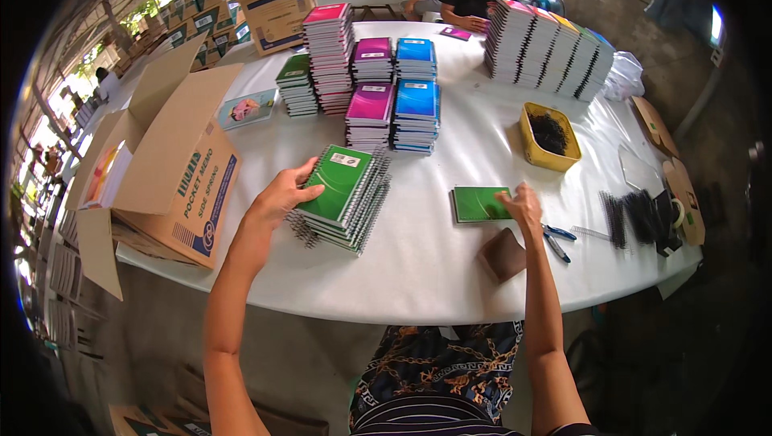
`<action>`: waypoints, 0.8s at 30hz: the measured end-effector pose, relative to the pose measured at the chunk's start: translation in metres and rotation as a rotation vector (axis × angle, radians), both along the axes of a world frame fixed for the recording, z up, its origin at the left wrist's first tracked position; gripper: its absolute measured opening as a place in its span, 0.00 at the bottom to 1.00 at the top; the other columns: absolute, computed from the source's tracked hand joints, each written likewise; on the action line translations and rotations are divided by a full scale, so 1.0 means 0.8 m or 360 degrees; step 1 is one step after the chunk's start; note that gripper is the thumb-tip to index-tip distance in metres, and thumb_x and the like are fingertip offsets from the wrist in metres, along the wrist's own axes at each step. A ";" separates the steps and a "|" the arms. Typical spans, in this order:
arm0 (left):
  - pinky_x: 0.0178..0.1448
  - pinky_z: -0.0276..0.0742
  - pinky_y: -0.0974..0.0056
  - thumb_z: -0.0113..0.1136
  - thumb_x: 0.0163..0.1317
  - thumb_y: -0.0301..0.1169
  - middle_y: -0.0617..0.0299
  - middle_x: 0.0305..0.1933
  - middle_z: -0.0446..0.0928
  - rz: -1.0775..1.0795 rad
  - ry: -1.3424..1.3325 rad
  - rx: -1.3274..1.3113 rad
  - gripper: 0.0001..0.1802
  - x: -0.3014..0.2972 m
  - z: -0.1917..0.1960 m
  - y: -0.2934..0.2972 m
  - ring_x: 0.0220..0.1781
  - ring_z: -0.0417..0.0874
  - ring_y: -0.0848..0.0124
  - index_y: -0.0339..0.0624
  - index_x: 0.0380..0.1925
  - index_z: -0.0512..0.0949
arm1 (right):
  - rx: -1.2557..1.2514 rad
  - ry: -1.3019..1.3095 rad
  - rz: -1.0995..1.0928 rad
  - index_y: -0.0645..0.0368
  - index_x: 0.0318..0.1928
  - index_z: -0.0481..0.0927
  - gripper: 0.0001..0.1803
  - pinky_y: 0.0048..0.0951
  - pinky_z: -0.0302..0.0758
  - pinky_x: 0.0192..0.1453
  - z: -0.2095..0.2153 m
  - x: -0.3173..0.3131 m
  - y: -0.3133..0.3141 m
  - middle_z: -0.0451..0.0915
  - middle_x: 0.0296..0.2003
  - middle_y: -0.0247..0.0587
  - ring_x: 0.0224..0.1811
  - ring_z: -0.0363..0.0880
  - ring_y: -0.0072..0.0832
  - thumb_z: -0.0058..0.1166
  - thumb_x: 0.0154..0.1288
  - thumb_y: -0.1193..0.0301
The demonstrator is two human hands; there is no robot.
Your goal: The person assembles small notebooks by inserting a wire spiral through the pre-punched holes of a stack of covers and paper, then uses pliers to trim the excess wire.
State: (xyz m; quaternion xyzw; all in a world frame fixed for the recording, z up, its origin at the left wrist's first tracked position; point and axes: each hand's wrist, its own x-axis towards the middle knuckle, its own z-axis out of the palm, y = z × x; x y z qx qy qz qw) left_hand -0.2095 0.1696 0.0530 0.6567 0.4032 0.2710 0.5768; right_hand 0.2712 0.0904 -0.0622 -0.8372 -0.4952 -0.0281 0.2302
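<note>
Left hand [281, 195] rests on the near-left corner of the slanted stack of green spiral notebooks [342, 195]; thumb lies over the top cover, fingers curl at the stack's left edge. Grip is loose, more a steadying hold than a clamp. The stack sits on the white desk [418, 267], left of centre, fanned so the wire bindings show along its lower right side.

Right hand [524, 204] is on the right edge of a single green notebook [480, 203] lying flat on the desk, well apart from the stack. Fingers press down on it; grip is narrow, fingertips touching the cover, and I cannot tell if it is pinched.

Just right of that hand: blue-handled pliers [556, 240]. Near its wrist: a brown pad [503, 255]. Further right: loose black spiral wires [631, 215]. Behind: yellow tray [548, 154] of black bits, plus piles of magenta and blue notebooks [394, 98].

Open cardboard box [173, 170] at the desk's left edge. Another person sits at the far end.
</note>
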 end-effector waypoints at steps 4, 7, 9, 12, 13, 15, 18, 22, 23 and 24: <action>0.78 0.47 0.59 0.63 0.60 0.26 0.42 0.76 0.55 0.0646 0.0704 0.0982 0.40 0.011 0.013 -0.023 0.80 0.48 0.55 0.39 0.72 0.57 | -0.0091 0.0340 -0.0007 0.62 0.34 0.79 0.30 0.40 0.75 0.47 -0.002 -0.009 0.012 0.81 0.37 0.52 0.42 0.80 0.44 0.73 0.40 0.49; 0.78 0.47 0.56 0.63 0.59 0.24 0.49 0.77 0.53 0.0649 0.0599 0.1434 0.40 0.056 0.049 -0.077 0.80 0.46 0.54 0.44 0.72 0.59 | -0.0048 0.0368 -0.0007 0.62 0.33 0.78 0.29 0.41 0.75 0.47 0.012 -0.010 0.018 0.81 0.37 0.51 0.42 0.79 0.45 0.74 0.39 0.52; 0.78 0.46 0.54 0.64 0.57 0.24 0.53 0.78 0.52 0.0453 0.0489 0.1562 0.40 0.105 0.046 -0.102 0.81 0.43 0.53 0.47 0.71 0.61 | 0.0169 0.0240 -0.0005 0.63 0.32 0.77 0.29 0.41 0.75 0.46 -0.009 0.015 0.013 0.81 0.37 0.51 0.42 0.79 0.45 0.75 0.39 0.53; 0.79 0.45 0.50 0.68 0.57 0.28 0.50 0.79 0.48 0.0208 0.0325 0.1392 0.47 0.156 0.013 -0.131 0.80 0.38 0.47 0.53 0.74 0.53 | 0.0370 0.0637 0.0100 0.61 0.33 0.73 0.22 0.34 0.74 0.40 0.005 0.015 0.001 0.80 0.32 0.42 0.33 0.80 0.34 0.74 0.43 0.66; 0.79 0.45 0.50 0.69 0.57 0.29 0.48 0.79 0.47 0.0192 0.0271 0.1251 0.50 0.168 0.000 -0.138 0.80 0.38 0.47 0.52 0.75 0.50 | 0.0367 0.0951 0.0170 0.61 0.34 0.73 0.21 0.32 0.74 0.38 0.026 0.001 -0.010 0.80 0.31 0.40 0.32 0.80 0.31 0.73 0.44 0.70; 0.79 0.44 0.52 0.71 0.55 0.31 0.46 0.79 0.46 0.0155 0.0115 0.1020 0.54 0.174 -0.034 -0.132 0.81 0.39 0.49 0.48 0.76 0.45 | 0.0635 0.1540 0.0523 0.59 0.36 0.71 0.18 0.26 0.74 0.37 0.057 -0.038 -0.038 0.79 0.29 0.34 0.31 0.79 0.22 0.69 0.48 0.80; 0.77 0.51 0.57 0.75 0.52 0.35 0.40 0.77 0.47 0.0070 -0.0289 0.0515 0.63 0.195 -0.078 -0.115 0.79 0.48 0.56 0.38 0.75 0.36 | 0.0850 0.2072 0.0814 0.58 0.36 0.70 0.17 0.25 0.76 0.40 0.093 -0.089 -0.088 0.79 0.30 0.35 0.33 0.79 0.21 0.66 0.52 0.83; 0.72 0.60 0.63 0.69 0.59 0.32 0.47 0.75 0.55 -0.0225 -0.0814 -0.0136 0.53 0.219 -0.051 -0.133 0.71 0.65 0.65 0.36 0.75 0.42 | 0.1021 0.2218 0.0969 0.57 0.36 0.70 0.16 0.24 0.77 0.43 0.099 -0.119 -0.119 0.79 0.34 0.34 0.37 0.78 0.20 0.64 0.54 0.85; 0.72 0.60 0.63 0.66 0.61 0.30 0.49 0.74 0.59 -0.0269 -0.0741 -0.0085 0.48 0.217 -0.055 -0.134 0.71 0.65 0.66 0.36 0.74 0.46 | 0.1043 0.2231 0.1006 0.57 0.36 0.70 0.16 0.24 0.76 0.44 0.097 -0.126 -0.127 0.79 0.36 0.34 0.38 0.78 0.19 0.63 0.55 0.86; 0.72 0.60 0.63 0.64 0.63 0.29 0.50 0.72 0.62 -0.0324 -0.0670 -0.0032 0.43 0.216 -0.065 -0.133 0.71 0.65 0.67 0.35 0.73 0.50 | 0.0968 0.2107 0.1005 0.57 0.37 0.68 0.17 0.23 0.75 0.47 0.084 -0.126 -0.129 0.78 0.39 0.33 0.42 0.76 0.18 0.64 0.56 0.84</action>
